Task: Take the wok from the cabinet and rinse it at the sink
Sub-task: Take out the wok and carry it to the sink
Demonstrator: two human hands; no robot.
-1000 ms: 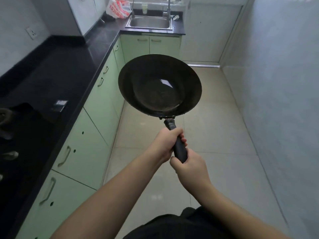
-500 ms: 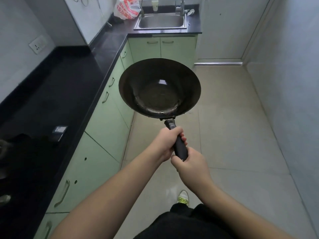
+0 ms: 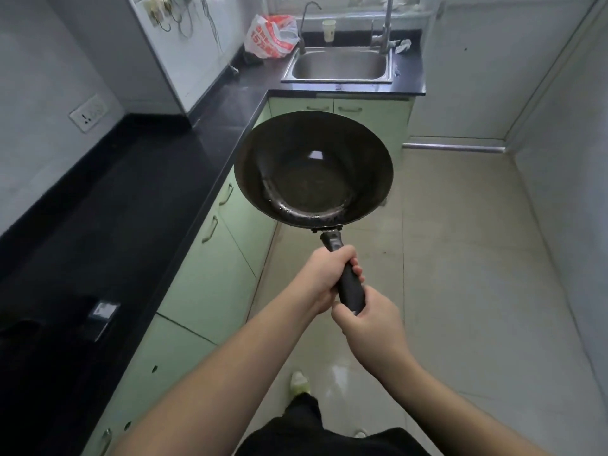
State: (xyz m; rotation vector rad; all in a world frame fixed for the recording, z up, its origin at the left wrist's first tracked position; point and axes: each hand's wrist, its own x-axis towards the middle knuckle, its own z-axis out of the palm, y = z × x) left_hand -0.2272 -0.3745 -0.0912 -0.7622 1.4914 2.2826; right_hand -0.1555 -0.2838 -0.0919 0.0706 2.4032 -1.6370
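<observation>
A black wok [image 3: 312, 169] hangs level in the air over the floor, held out in front of me by its black handle. My left hand [image 3: 324, 278] grips the upper part of the handle. My right hand [image 3: 371, 324] wraps the handle's end just below it. The steel sink [image 3: 339, 65] sits in the black counter at the far end of the kitchen, beyond the wok. A tall tap [image 3: 386, 24] stands at the sink's right back corner.
A long black counter [image 3: 115, 205] with pale green cabinets [image 3: 210, 281] runs along my left. A red-and-white plastic bag [image 3: 271, 36] and a paper cup [image 3: 329, 29] stand by the sink. Tiled floor [image 3: 477, 291] stretches ahead; a wall closes the right side.
I have walked forward with the wok held in both hands; the sink and far counter are now closer and larger in view. My grip on the handle is unchanged.
</observation>
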